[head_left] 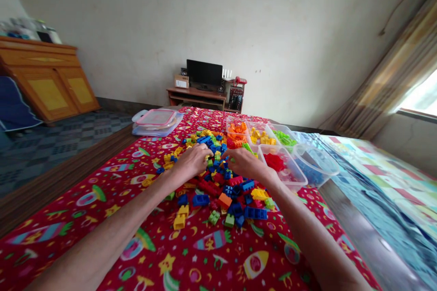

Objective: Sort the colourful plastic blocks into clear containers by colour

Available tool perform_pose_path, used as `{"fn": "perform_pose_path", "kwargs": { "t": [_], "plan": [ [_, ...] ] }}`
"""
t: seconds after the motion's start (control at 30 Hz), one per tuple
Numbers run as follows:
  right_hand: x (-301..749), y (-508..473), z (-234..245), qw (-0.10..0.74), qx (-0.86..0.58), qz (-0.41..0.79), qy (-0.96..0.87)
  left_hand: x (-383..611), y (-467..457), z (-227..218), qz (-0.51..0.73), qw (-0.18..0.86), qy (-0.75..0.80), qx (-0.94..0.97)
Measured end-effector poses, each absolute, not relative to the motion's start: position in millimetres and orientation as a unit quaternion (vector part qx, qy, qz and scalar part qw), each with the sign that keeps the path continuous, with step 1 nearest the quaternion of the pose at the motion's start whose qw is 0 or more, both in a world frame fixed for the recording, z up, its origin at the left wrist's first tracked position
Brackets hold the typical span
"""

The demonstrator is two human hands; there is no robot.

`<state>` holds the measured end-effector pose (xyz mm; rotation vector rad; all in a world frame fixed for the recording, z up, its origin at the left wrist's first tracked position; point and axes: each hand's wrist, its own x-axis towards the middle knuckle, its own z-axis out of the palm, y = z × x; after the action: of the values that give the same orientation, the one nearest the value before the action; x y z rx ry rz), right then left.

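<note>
A heap of toy building blocks (208, 186) in blue, yellow, red, green and orange lies on a red patterned cloth (191, 259). Over its left side, my left hand (193, 160) has its fingers curled, with a small yellow building block (207, 158) showing at the fingertips. My right hand (244, 163) reaches over the right side of the heap, its fingers bent down and partly hidden. A long green block (247, 147) shows just behind its knuckles; whether the hand touches it I cannot tell.
Clear containers stand at the right: one of orange blocks (237, 131), one of yellow (262, 136), one of green (285, 137), one of red (275, 162), and a tub of blue (314, 166). Stacked lids (157, 120) lie back left. A bed (392, 182) adjoins the right.
</note>
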<state>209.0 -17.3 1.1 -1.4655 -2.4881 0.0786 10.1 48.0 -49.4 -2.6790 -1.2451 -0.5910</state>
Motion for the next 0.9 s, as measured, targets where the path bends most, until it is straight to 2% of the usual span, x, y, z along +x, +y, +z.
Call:
{"fn": "perform_pose_path", "kwargs": {
  "t": [0.2,0.53,0.67,0.9],
  "plan": [
    [200,-10,-20,0.116,-0.495,0.014,-0.861,8,51,-50,-0.19,0.076,-0.408,-0.89],
    [197,-11,-16,0.14,-0.545,-0.02,-0.826,12,42,-51,-0.145,0.056,-0.397,-0.905],
    [189,-10,-31,0.164,-0.479,-0.043,-0.861,12,43,-52,-0.136,0.069,-0.411,-0.899],
    [185,-7,-45,0.145,-0.426,-0.012,-0.893,13,43,-50,-0.154,0.067,-0.406,-0.898]
  ]
}}
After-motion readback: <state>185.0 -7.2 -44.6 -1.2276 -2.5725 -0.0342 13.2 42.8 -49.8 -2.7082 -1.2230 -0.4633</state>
